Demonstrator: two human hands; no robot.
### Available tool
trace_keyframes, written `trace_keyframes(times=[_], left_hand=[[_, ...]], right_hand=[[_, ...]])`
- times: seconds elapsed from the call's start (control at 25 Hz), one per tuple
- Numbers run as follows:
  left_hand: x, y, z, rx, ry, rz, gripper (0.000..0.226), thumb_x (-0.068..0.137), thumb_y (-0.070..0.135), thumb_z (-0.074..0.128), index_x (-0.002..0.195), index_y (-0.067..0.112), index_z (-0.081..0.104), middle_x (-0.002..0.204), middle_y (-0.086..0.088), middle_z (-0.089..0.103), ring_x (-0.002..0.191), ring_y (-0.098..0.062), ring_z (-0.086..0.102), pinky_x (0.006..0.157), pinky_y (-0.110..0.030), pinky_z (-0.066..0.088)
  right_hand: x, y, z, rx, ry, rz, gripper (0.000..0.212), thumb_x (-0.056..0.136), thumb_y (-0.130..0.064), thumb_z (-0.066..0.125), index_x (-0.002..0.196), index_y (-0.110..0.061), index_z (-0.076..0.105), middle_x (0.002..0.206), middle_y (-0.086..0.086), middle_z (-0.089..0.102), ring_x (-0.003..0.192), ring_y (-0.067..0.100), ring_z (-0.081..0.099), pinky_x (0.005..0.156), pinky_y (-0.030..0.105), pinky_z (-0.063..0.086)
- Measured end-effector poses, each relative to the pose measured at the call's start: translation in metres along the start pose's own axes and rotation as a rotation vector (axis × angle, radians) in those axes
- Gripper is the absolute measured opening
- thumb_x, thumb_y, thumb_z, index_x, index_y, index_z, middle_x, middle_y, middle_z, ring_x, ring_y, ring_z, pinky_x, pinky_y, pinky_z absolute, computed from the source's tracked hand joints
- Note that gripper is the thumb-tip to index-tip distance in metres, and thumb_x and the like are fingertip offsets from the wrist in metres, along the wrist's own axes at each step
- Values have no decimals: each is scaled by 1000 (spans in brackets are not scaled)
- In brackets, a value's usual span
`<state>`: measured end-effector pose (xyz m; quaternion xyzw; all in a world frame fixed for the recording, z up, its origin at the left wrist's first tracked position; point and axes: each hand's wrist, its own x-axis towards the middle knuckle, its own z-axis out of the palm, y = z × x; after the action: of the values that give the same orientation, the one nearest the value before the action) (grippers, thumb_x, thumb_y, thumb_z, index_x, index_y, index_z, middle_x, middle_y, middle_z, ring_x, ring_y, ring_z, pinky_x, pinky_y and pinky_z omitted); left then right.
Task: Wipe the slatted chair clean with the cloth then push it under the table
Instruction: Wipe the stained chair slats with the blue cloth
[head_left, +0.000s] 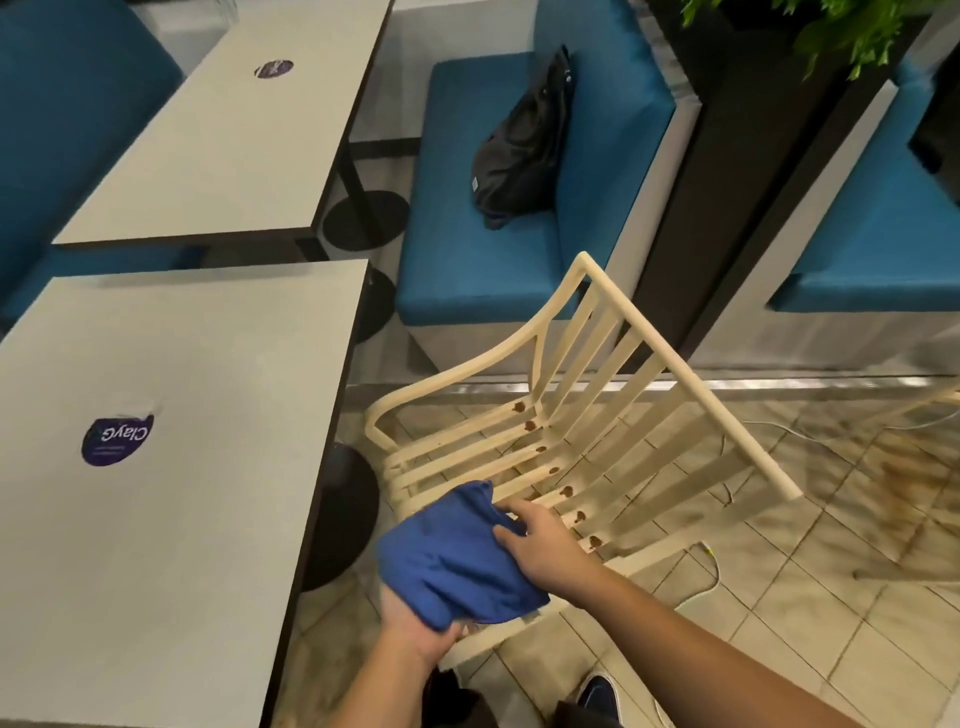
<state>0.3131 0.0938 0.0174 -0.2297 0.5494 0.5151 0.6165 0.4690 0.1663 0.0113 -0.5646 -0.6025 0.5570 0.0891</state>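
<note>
The cream slatted chair (691, 379), brown-stained, stands beside the grey table (182, 338), crumpled blue cloth (447, 561) over its seat.

The fingers of the left hand (413, 629) were covered by the cloth (452, 561), as were the front slats of the chair (623, 410) (its legs were mostly hidden). The near table (156, 545) was cut off at the left and bottom edges, and the small print on its sticker (118, 440) could not be read

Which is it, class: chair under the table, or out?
Out. The chair stands beside the table, its seat slats and back all showing; none of it lies under the top.
</note>
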Motion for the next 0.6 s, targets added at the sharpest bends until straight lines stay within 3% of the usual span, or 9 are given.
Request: trace_keyframes(times=[0.08,0.12,0.24,0.32,0.36,0.48,0.52,0.6], left_hand=[[26,17,-1,-74,-39,-27,55,103,57,38,131,15,62,108,-22,72,104,-42,59,84,-49,48],[45,26,-2,-60,-57,-46,64,99,67,38,129,16,64,110,-22,73,108,-44,59,86,-51,49],[89,50,-2,77,-94,-58,94,74,92,47,129,18,63,128,-23,67,120,-49,58,101,-65,46],[128,69,-5,252,-157,-114,97,70,84,60,136,12,61,134,-25,64,124,-50,58,109,-68,38],[141,75,-5,336,-160,-90,88,79,73,61,138,7,60,133,-25,64,123,-47,60,110,-64,41],[185,83,-1,574,-32,-60,51,101,45,55,126,1,64,102,-23,76,98,-40,70,84,-50,55],[199,84,3,624,4,-34,46,104,41,52,118,0,64,87,-22,74,86,-37,68,73,-45,53],[229,85,10,700,114,-23,44,107,41,48,103,-1,60,75,-17,60,72,-31,58,66,-40,45]], right_hand=[[21,5,8,-41,-6,2,33,102,-20,57,134,-20,61,123,-11,64,106,6,55,80,5,37],[33,8,14,-56,-2,6,33,102,-24,57,135,-22,61,125,-10,66,106,7,56,81,6,38],[65,34,26,-29,29,148,32,104,-41,51,133,-30,59,111,-1,71,100,17,65,88,31,50],[77,73,22,-178,69,345,36,104,-48,43,132,-31,57,107,0,71,100,18,65,89,35,51],[79,97,15,-360,89,437,41,103,-50,40,135,-30,55,117,1,69,109,21,64,95,38,49],[83,156,6,-868,40,587,47,100,-45,33,139,-28,55,144,5,57,133,28,50,111,51,33],[84,170,7,-959,24,561,47,100,-44,31,135,-26,58,143,5,57,134,28,48,111,52,30],[90,186,14,-1058,37,449,58,97,-48,18,125,-24,64,131,3,64,126,26,52,107,51,30]])
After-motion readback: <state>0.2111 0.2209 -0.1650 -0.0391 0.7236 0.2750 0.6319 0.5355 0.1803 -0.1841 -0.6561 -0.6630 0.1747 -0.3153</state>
